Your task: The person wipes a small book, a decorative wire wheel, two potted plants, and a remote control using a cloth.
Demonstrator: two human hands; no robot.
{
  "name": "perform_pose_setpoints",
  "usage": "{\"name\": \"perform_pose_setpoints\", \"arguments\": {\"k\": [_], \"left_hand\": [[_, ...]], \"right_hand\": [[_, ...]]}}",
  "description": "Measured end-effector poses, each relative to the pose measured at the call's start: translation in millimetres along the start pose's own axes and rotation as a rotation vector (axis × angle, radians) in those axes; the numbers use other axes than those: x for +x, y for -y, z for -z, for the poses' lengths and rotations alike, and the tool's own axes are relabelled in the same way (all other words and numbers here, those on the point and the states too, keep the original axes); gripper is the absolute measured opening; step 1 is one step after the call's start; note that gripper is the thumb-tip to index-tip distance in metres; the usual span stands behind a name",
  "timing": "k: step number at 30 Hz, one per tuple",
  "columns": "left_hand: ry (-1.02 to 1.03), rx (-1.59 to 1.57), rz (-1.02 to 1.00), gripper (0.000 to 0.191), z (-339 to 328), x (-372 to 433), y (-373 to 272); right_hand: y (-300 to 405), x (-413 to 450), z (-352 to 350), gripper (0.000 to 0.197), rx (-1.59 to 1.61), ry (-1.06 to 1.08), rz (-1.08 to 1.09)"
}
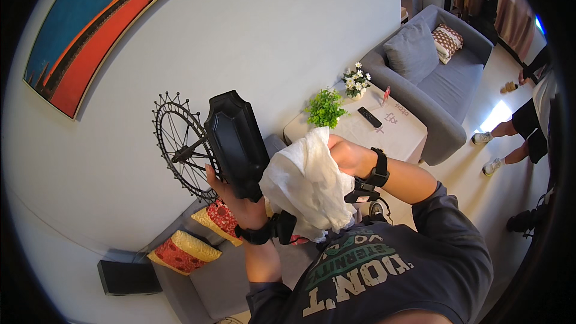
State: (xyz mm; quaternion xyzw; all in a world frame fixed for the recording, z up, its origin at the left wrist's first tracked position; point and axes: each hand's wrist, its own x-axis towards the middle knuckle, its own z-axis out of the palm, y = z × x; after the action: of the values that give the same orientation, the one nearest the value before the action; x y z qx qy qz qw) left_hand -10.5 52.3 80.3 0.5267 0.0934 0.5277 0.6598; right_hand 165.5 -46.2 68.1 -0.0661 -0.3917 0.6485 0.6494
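A black model Ferris wheel is held up on its side in front of a pale wall, its spoked wheel [186,148] pointing left. Its dark, panelled base [236,139] is turned towards me. My left hand [238,202] grips it from below, around the lower end near the rim; part of the fingers is hidden behind it. From my right hand [344,155] hangs a crumpled white cloth [306,180], whose left edge lies beside the base in the picture. Whether cloth and base touch, I cannot tell. The cloth hides most of my right fingers.
Beyond my right hand is a low table [405,132] bearing a green plant [326,108], white flowers [356,82] and a remote control [370,117]. A grey armchair [445,94] stands behind it. Below my left arm is a grey sofa [216,290] with patterned cushions [184,252]. Another person [531,121] stands at right.
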Motion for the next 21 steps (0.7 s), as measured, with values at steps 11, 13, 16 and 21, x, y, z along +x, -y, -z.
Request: {"name": "perform_pose_setpoints", "arguments": {"k": [11,13,16,21], "left_hand": [[-0.427,-0.269,0.150,0.047,-28.8,4.2,-30.2],[-0.462,-0.294,0.159,0.046,-22.0,3.3,-29.4],[-0.219,-0.741,0.183,0.045,8.0,5.6,-20.2],[-0.191,-0.947,0.273,0.043,5.5,15.8,-19.6]], "right_hand": [[55.4,1.3,-32.8,0.036,-1.676,0.111,0.144],[59.7,-0.9,-29.8,0.039,-1.717,0.092,0.017],[54.1,2.4,-7.6,0.018,-0.910,-0.522,-0.078],[55.9,-1.0,12.7,0.022,-1.498,0.021,0.021]]}}
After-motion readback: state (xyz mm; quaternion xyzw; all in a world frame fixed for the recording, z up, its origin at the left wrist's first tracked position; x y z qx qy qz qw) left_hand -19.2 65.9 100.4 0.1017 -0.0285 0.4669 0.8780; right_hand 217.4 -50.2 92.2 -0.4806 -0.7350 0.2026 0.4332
